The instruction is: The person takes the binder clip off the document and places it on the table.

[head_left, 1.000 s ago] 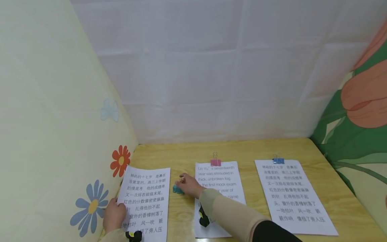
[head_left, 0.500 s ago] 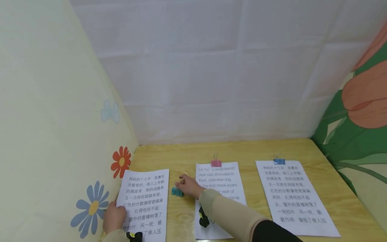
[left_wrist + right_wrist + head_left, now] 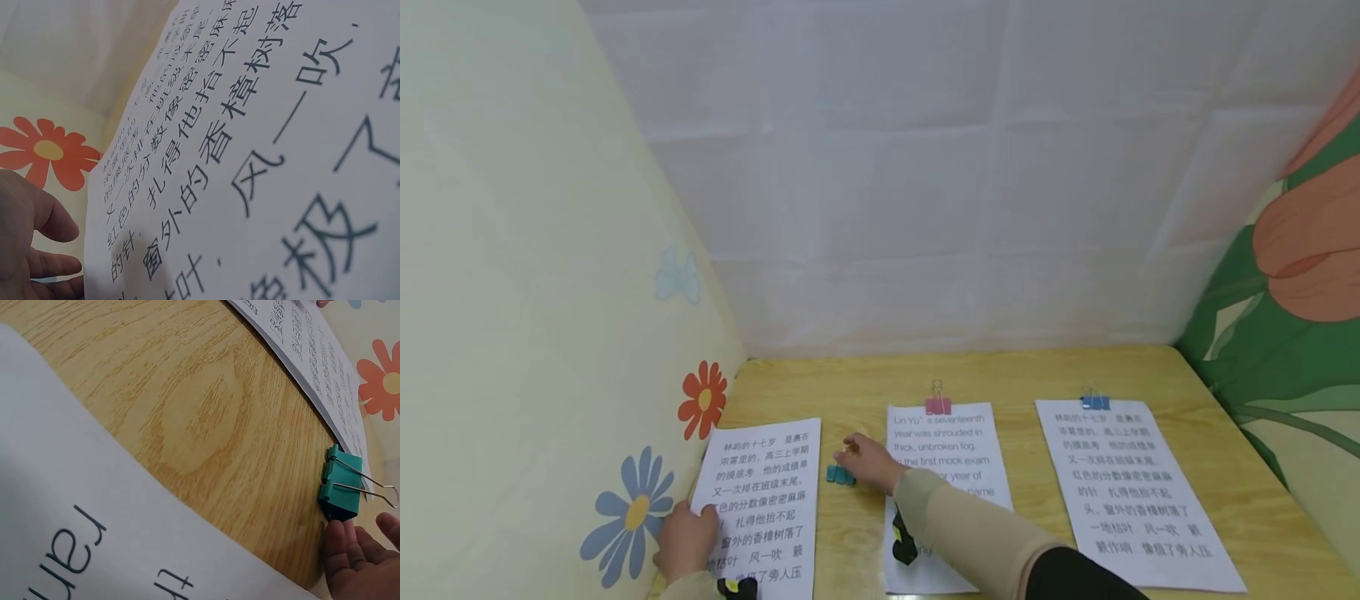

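In the head view, three sets of printed sheets lie on the table. My left hand is at the left edge of the left printed sheets. In the left wrist view its thumb is lifted apart from the paper, and the fingertips reach the edge. My right hand holds a teal binder clip between the left and middle sheets. The right wrist view has the fingertips at one end of the clip, beside its two wire handles.
Middle sheets carry a pink binder clip on top, partly under my right forearm. Right sheets bear a blue binder clip. A flowered wall panel borders the wooden table on the left; a white sheet hangs behind.
The left sheets' raised top left corner has come down, and my left thumb has spread away from the paper edge. My right hand stays nearly in place; the teal clip has turned slightly beneath it.
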The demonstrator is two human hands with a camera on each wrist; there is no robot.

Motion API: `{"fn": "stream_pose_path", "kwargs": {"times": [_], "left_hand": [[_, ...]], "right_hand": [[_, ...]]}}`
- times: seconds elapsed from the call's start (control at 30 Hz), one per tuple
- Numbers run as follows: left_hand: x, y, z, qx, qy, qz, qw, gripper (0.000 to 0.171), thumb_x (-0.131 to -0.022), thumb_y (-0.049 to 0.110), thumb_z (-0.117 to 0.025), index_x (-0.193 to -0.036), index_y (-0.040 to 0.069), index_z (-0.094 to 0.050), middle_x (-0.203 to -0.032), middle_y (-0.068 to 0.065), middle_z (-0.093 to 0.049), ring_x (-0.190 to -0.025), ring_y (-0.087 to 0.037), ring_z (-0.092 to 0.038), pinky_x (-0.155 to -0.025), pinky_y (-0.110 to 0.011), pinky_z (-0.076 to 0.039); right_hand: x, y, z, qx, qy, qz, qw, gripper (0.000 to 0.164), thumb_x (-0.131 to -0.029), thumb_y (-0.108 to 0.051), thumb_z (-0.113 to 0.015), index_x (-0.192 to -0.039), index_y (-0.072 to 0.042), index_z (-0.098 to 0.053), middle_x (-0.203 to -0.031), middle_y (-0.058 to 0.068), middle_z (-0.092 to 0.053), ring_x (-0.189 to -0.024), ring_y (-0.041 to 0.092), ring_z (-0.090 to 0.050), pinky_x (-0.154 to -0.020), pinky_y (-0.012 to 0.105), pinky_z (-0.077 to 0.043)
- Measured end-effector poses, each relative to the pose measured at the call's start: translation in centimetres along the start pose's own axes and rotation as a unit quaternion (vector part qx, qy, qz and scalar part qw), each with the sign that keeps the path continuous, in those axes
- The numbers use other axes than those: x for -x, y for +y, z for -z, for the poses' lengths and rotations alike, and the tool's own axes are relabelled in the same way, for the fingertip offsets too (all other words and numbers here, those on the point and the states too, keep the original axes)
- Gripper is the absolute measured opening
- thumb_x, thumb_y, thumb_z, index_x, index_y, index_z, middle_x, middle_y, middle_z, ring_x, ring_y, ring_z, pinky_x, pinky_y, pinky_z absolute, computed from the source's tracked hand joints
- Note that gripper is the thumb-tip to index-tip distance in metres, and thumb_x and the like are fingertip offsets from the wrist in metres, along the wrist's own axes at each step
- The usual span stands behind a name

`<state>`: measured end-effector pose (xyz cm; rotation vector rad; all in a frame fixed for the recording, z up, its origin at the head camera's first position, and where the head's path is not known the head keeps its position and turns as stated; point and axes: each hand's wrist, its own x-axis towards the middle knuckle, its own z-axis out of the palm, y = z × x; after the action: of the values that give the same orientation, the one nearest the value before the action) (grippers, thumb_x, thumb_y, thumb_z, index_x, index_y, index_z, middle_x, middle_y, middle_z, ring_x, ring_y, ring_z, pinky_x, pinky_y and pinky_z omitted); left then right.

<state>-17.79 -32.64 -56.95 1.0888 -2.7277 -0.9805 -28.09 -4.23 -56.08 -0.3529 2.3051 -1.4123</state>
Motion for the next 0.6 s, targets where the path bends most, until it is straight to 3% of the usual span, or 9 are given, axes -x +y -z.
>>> {"fn": "stream_pose_path", "kwargs": {"times": [0.3,0.5,0.6], "left_hand": [[0.6,1.2,0.0,-0.037,0.007,0.008,0.9992,0.056,-0.097,0.023,-0.048,-0.127,-0.023,-0.039,-0.118,-0.042,-0.043,-0.113,-0.057,-0.044,-0.096,-0.074,-0.033],[1.4,2.8,0.1,-0.025,0.036,-0.029,0.9986,0.057,-0.094,0.023,-0.054,-0.127,-0.022,-0.043,-0.12,-0.043,-0.044,-0.117,-0.062,-0.042,-0.095,-0.077,-0.032],[2.0,4.0,0.0,-0.017,0.032,-0.038,0.9986,0.06,-0.093,0.023,-0.054,-0.133,-0.021,-0.041,-0.123,-0.044,-0.043,-0.118,-0.064,-0.041,-0.095,-0.078,-0.032]], "right_hand": [[0.3,-0.5,0.8,0.007,-0.006,0.01,1.0,0.048,-0.105,-0.031,-0.059,-0.14,0.001,-0.056,-0.141,0.023,-0.057,-0.133,0.04,-0.052,-0.112,0.053,-0.04],[0.3,-0.9,1.9,0.0,-0.001,0.024,1.0,0.048,-0.106,-0.027,-0.057,-0.144,0.001,-0.052,-0.145,0.021,-0.055,-0.13,0.039,-0.055,-0.106,0.052,-0.046],[0.4,-0.8,2.4,0.005,0.006,0.03,1.0,0.049,-0.106,-0.027,-0.057,-0.146,0.001,-0.051,-0.146,0.021,-0.054,-0.128,0.039,-0.056,-0.103,0.052,-0.049]]}}
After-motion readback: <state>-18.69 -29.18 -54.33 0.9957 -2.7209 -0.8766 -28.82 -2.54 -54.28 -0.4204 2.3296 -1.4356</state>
